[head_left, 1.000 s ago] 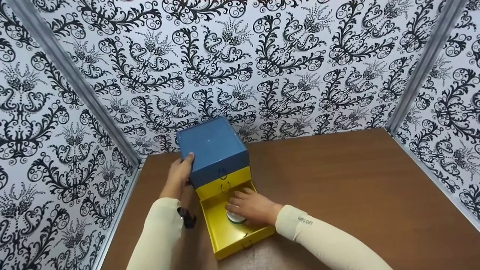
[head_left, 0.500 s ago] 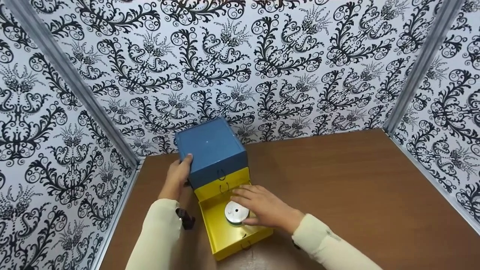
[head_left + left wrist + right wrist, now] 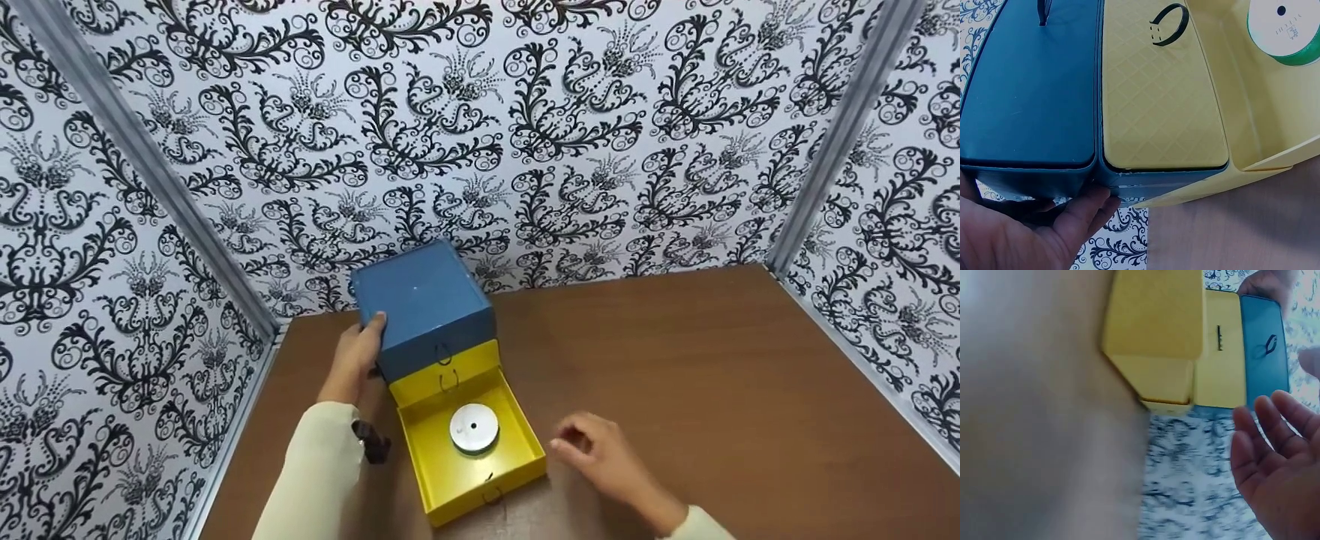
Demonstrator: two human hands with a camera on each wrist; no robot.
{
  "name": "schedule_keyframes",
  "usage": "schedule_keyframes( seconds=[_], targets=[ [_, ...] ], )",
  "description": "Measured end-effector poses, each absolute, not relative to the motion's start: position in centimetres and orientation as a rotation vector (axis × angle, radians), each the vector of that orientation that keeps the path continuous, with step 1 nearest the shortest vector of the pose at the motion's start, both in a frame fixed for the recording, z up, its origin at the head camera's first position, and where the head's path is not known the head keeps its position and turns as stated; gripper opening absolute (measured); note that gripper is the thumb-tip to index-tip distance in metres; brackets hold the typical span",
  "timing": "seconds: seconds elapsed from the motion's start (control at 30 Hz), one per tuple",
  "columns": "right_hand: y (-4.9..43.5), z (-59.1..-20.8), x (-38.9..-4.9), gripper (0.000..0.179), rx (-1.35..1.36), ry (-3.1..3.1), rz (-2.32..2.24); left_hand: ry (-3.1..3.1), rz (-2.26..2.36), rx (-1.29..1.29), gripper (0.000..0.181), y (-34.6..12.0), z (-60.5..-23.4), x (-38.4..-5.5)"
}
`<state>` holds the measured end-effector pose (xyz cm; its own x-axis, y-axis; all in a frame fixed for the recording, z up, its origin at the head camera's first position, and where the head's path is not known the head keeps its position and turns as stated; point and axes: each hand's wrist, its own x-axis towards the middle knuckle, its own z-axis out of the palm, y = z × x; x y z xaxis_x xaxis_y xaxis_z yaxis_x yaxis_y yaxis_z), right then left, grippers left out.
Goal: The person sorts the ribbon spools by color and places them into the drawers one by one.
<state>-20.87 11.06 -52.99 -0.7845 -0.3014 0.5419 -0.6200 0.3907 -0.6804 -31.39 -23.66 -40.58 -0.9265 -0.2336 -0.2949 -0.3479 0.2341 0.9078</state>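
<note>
A blue drawer box (image 3: pixel 420 296) stands near the back wall, with a blue drawer front above a yellow one. The bottom yellow drawer (image 3: pixel 439 469) is pulled out toward me. Lying flat inside it is a spool of green ribbon (image 3: pixel 474 427) with a white face. My left hand (image 3: pixel 357 354) grips the box's left side, thumb on its top edge; the left wrist view shows the fingers (image 3: pixel 1085 211) against the side wall. To the right of the drawer, my right hand (image 3: pixel 609 459) is over the table, loosely curled, holding nothing.
Black loop pulls sit on the drawer fronts, such as the blue front's pull (image 3: pixel 443 354). The brown tabletop (image 3: pixel 697 375) extends to the right. Patterned panels (image 3: pixel 570 135) enclose the back and both sides.
My right hand has come off the ribbon spool and moved right, out of the drawer. The spool stays in the drawer, now fully visible. My left hand keeps its place on the box.
</note>
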Motion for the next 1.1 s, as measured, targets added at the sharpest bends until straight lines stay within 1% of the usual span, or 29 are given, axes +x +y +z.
schedule_keyframes(
  seconds=[0.07,0.2,0.33,0.47,0.77,0.9,1.1],
  targets=[
    [11.1,-54.0,-20.2,0.003,0.726,-2.398,1.584,2.396,1.788,-0.565,0.068,-23.7,-40.5,-31.5],
    [10.0,-55.6,-19.2,0.019,0.607,-2.582,1.990,2.407,1.779,-0.556,0.068,-23.8,-40.3,-31.7],
    [8.1,-56.7,-18.4,0.034,0.484,-2.633,2.432,2.412,1.785,-0.558,0.068,-23.7,-40.3,-31.8],
    [6.3,-57.7,-18.4,0.040,0.310,-2.567,2.779,2.427,1.799,-0.564,0.065,-23.6,-40.6,-31.8],
    [4.1,-58.0,-19.3,0.040,0.095,-2.486,3.119,2.426,1.798,-0.570,0.066,-23.5,-40.3,-31.8],
    [3.2,-58.3,-19.3,0.038,0.098,-2.480,3.153,2.420,1.789,-0.567,0.067,-23.6,-40.4,-31.8],
    [2.6,-58.7,-19.2,0.030,0.184,-2.476,3.168,2.453,1.770,-0.569,0.065,-23.6,-40.8,-31.9]
  ],
)
